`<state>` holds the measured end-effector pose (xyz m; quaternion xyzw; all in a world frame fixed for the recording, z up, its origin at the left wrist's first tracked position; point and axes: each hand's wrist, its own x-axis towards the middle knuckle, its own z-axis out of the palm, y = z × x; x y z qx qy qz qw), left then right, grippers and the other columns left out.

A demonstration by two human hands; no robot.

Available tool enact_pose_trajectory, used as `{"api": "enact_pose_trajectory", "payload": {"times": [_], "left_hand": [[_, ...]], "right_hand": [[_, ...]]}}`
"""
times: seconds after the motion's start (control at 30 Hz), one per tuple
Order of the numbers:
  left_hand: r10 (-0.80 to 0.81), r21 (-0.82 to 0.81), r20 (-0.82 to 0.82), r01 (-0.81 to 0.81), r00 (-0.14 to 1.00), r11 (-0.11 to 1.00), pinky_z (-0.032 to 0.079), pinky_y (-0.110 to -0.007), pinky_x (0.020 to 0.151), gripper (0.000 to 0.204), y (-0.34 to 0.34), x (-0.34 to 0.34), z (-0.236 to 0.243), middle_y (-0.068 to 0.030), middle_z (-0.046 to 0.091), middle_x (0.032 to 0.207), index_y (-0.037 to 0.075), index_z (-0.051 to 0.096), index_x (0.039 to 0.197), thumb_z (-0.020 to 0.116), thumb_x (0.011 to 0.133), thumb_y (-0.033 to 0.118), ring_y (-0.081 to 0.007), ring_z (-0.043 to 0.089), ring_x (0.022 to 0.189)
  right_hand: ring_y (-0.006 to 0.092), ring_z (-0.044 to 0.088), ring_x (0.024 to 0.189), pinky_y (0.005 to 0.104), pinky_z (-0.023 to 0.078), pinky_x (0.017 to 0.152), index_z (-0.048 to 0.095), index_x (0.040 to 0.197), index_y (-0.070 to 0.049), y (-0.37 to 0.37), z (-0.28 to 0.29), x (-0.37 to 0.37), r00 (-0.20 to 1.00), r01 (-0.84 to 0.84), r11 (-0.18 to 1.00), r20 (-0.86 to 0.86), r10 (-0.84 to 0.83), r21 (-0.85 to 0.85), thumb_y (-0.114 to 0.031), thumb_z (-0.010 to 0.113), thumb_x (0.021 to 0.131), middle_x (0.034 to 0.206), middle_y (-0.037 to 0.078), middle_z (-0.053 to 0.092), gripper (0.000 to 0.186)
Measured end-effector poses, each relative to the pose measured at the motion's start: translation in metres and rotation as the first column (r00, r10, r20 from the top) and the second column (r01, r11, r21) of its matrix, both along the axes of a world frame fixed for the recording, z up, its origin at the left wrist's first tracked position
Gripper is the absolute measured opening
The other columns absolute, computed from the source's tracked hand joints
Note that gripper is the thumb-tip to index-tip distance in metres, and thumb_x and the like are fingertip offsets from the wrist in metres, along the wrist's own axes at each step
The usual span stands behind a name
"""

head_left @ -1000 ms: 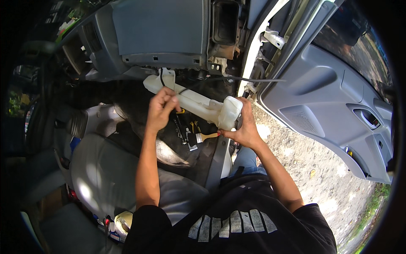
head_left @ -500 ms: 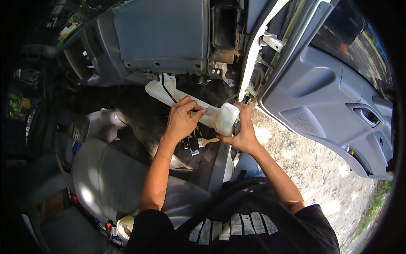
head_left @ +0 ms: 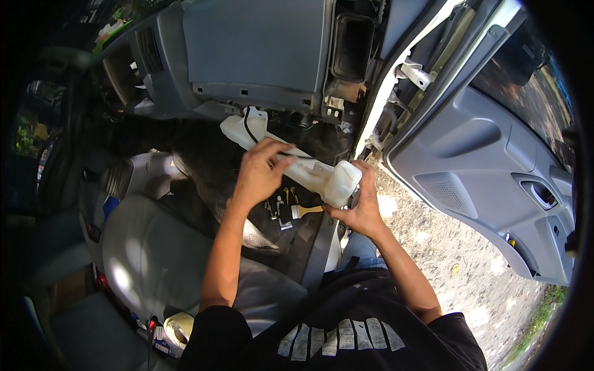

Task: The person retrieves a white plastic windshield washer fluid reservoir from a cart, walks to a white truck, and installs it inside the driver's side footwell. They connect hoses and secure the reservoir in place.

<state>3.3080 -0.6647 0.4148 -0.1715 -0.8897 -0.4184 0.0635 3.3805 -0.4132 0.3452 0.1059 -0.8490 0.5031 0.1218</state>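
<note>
A long white plastic reservoir (head_left: 245,131) with a squarish end lies across my hands in the car's front footwell. My right hand (head_left: 362,207) grips that squarish end, thumb below and fingers behind it. A thin black hose (head_left: 249,127) runs along the reservoir. My left hand (head_left: 261,173) is over the reservoir's middle with its fingers curled in a pinch on the hose, slightly blurred; the fingertips partly hide it. On the floor below lie a paintbrush (head_left: 306,211) with a yellowish handle and several small metal tools (head_left: 283,217).
The grey dashboard (head_left: 257,43) spans the far side, with an open dark vent (head_left: 352,46) in it. A grey seat (head_left: 161,253) is at left. The open door (head_left: 476,148) stands at right above stony ground (head_left: 427,260). A roll of tape (head_left: 179,331) sits by the seat.
My left hand has moved slightly left along the reservoir, drawing at the hose, whose length to the right of the fingers now shows. My right hand keeps its grip. The view has shifted a little.
</note>
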Motion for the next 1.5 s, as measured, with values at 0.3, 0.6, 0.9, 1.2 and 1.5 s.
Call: {"api": "enact_pose_trajectory", "payload": {"times": [0.3, 0.6, 0.9, 1.2, 1.5], "left_hand": [[0.592, -0.136, 0.018, -0.585, 0.805, 0.799, 0.053, -0.037, 0.071, 0.065, -0.024, -0.021, -0.032, -0.0091, 0.066, 0.076, -0.001, 0.066, 0.11, 0.09, 0.078, 0.05, -0.0245, 0.065, 0.069], [0.497, 0.067, -0.07, -0.493, 0.865, 0.868, 0.052, -0.041, 0.074, 0.044, -0.025, -0.031, -0.044, -0.009, 0.061, 0.089, 0.003, 0.065, 0.125, 0.08, 0.091, 0.027, -0.0264, 0.063, 0.078], [0.235, -0.082, -0.158, -0.25, 0.959, 0.965, 0.052, -0.04, 0.076, 0.011, -0.043, -0.037, -0.036, -0.0094, 0.056, 0.091, 0.007, 0.072, 0.105, 0.07, 0.098, 0.014, -0.0279, 0.063, 0.083], [0.049, 0.14, 0.019, -0.051, 0.999, 0.989, 0.047, -0.029, 0.074, 0.016, -0.062, -0.039, -0.032, -0.0031, 0.055, 0.088, 0.003, 0.069, 0.1, 0.071, 0.1, 0.019, -0.0151, 0.054, 0.076], [0.213, 0.099, 0.028, -0.215, 0.977, 0.971, 0.052, -0.029, 0.068, 0.018, -0.045, -0.032, -0.03, -0.0035, 0.065, 0.087, 0.001, 0.073, 0.096, 0.085, 0.085, 0.008, -0.0112, 0.058, 0.071]], "right_hand": [[0.043, 0.046, 0.135, 0.0495, 0.042, 0.114, 0.044, 0.142, -0.007, -0.003, 0.002, 0.001, 1.0, -0.009, 1.0, 0.012, 0.009, -0.015, -0.018, 0.095, 0.057, 0.143, 0.023, 0.042, 0.1], [0.0444, 0.045, 0.135, 0.0514, 0.042, 0.114, 0.043, 0.142, -0.007, -0.007, 0.005, 0.001, 1.0, -0.007, 1.0, 0.005, 0.007, -0.003, -0.018, 0.095, 0.057, 0.144, 0.024, 0.042, 0.101], [0.0434, 0.047, 0.133, 0.0499, 0.042, 0.113, 0.042, 0.142, -0.006, -0.008, 0.003, 0.001, 1.0, 0.007, 1.0, 0.012, -0.007, -0.011, -0.018, 0.096, 0.057, 0.142, 0.024, 0.043, 0.101], [0.0424, 0.047, 0.132, 0.0494, 0.042, 0.112, 0.043, 0.142, -0.006, -0.005, 0.001, -0.003, 1.0, -0.016, 1.0, -0.025, 0.016, -0.02, -0.017, 0.096, 0.056, 0.14, 0.022, 0.045, 0.102], [0.0395, 0.049, 0.132, 0.047, 0.042, 0.112, 0.041, 0.147, -0.004, -0.005, 0.001, -0.004, 1.0, 0.001, 1.0, 0.004, -0.001, -0.02, -0.023, 0.095, 0.059, 0.14, 0.02, 0.043, 0.105]]}}
